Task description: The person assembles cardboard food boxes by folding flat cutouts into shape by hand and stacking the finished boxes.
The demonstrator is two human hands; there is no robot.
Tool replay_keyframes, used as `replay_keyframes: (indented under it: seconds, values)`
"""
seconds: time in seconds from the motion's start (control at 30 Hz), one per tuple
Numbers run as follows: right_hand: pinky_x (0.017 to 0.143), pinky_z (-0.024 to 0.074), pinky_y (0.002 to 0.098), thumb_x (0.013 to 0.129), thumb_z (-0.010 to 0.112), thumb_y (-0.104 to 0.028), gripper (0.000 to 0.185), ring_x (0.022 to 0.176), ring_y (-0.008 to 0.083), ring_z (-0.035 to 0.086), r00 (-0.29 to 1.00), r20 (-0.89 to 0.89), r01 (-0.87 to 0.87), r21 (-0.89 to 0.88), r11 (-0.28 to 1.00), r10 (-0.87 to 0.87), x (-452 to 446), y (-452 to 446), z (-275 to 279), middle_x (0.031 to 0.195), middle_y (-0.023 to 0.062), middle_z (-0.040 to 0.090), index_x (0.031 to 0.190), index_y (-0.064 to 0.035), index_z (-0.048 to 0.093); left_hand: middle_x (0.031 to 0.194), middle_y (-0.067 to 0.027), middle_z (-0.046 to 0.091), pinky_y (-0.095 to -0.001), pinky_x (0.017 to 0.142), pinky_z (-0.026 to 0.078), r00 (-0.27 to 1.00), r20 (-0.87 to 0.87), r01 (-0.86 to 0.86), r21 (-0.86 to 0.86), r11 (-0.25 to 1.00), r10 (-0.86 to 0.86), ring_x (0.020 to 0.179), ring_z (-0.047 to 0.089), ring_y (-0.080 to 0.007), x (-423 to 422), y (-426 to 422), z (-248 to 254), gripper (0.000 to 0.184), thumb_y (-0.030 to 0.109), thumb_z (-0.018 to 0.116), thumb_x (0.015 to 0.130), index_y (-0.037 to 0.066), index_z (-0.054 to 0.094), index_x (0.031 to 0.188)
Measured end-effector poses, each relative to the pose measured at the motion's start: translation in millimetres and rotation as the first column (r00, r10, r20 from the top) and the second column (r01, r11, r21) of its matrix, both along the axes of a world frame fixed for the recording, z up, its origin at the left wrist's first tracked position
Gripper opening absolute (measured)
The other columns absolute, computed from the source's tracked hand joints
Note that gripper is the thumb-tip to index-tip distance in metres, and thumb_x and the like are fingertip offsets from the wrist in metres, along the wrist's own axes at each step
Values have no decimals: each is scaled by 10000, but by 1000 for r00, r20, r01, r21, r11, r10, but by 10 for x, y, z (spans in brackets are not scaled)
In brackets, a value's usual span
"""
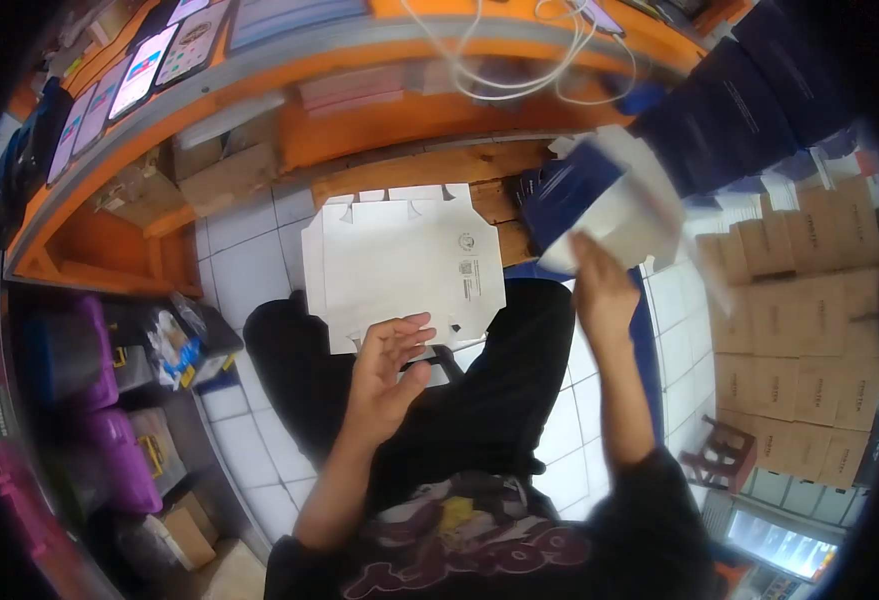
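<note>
A flat white cardboard piece (404, 265) with notched corners and small printed marks lies over my knees. My left hand (394, 365) is at its lower edge, palm turned up, fingers apart and holding nothing. On the right, my right hand (601, 285) pinches the lower edge of a blue-and-white cardboard piece (629, 205), which is blurred and lifted at a tilt. Its blue side faces left and its pale side faces right.
Phones (142, 72) and a white cable (519, 85) are on the orange counter (359, 45). Dark blue boxes (729, 110) and brown cartons (799, 330) are stacked at right. Purple bins (124, 460) stand at left, a small red stool (719, 453) at lower right.
</note>
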State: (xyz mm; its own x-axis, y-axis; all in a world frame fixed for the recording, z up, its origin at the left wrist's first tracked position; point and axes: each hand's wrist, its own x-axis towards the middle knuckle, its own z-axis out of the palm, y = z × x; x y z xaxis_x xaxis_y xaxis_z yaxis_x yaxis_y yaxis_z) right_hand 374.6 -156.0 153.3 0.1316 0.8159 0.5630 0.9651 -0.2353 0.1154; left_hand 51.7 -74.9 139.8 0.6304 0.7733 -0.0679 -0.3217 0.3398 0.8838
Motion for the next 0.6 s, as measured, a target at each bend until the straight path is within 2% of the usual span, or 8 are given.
replay_keyframes:
  seconds: [0.07, 0.2, 0.3, 0.37, 0.4, 0.47, 0.53, 0.6]
  values:
    - [660, 570, 458, 928, 628, -175, 453, 787, 377, 716, 985, -105, 134, -63, 989, -140, 370, 221, 39, 949, 177, 746, 1379, -161, 587, 1388, -145, 562, -365, 1042, 434, 999, -46, 8, -16, 1000, -9, 1252, 575, -233, 35, -40, 38, 489, 187, 759, 941, 52, 483, 1320]
    - [689, 561, 499, 983, 630, -288, 604, 754, 413, 714, 872, -149, 380, -392, 838, -466, 690, 435, -63, 838, 203, 738, 1535, -171, 416, 1316, -151, 608, -337, 960, 494, 991, -136, -13, 4, 1000, 13, 1151, 634, -217, -45, -58, 104, 354, 131, 682, 989, 49, 493, 1277]
    - [743, 563, 478, 978, 654, -262, 584, 842, 389, 724, 865, -203, 367, -368, 854, -459, 543, 418, -42, 960, 193, 753, 1514, -146, 451, 1240, -125, 636, -304, 887, 510, 968, -214, -137, -16, 990, 130, 1060, 632, -172, -167, 0, -4, 315, 79, 678, 980, 32, 522, 1250]
    - [801, 562, 459, 970, 673, -221, 526, 932, 382, 717, 914, -228, 310, -143, 940, -336, 238, 398, -13, 1079, 190, 742, 1461, -118, 516, 1118, -85, 675, -280, 857, 502, 906, -288, -316, 25, 949, 309, 954, 605, -108, -249, 120, -278, 200, 76, 668, 983, 10, 598, 1158]
    - [689, 570, 449, 958, 675, -272, 458, 826, 354, 711, 961, -207, 190, 0, 982, -186, 99, 375, -132, 967, 178, 726, 1385, -122, 604, 1096, -68, 679, -299, 861, 506, 774, -499, -355, 170, 919, 391, 945, 612, -118, -301, 225, -432, 154, 120, 638, 1008, 6, 642, 1111]
    - [759, 569, 443, 925, 711, -304, 488, 889, 356, 701, 945, -326, 3, -64, 998, -24, -269, 334, -475, 1021, 173, 728, 1372, -129, 621, 1127, -138, 680, -344, 904, 514, 601, -575, -450, 332, 829, 556, 995, 652, -231, -389, 428, -1106, 262, 147, 635, 991, 3, 665, 1207]
    - [967, 524, 479, 889, 746, -342, 628, 1161, 355, 641, 844, -535, -255, -329, 910, 43, -759, 314, -739, 1275, 211, 658, 1452, -143, 550, 1244, -253, 616, -466, 1015, 479, 276, -695, -129, 658, 742, 664, 1157, 597, -398, -450, 630, -1616, 363, 130, 627, 939, -59, 628, 1249]
    - [1161, 359, 545, 857, 772, -405, 785, 1430, 346, 439, 863, -489, -403, -513, 757, 128, -1133, 333, -1161, 1535, 227, 454, 1533, -172, 448, 1317, -282, 564, -501, 1042, 463, 140, -834, -53, 532, 845, 534, 1176, 574, -461, -354, 668, -1789, 429, 214, 611, 949, -83, 611, 1258]
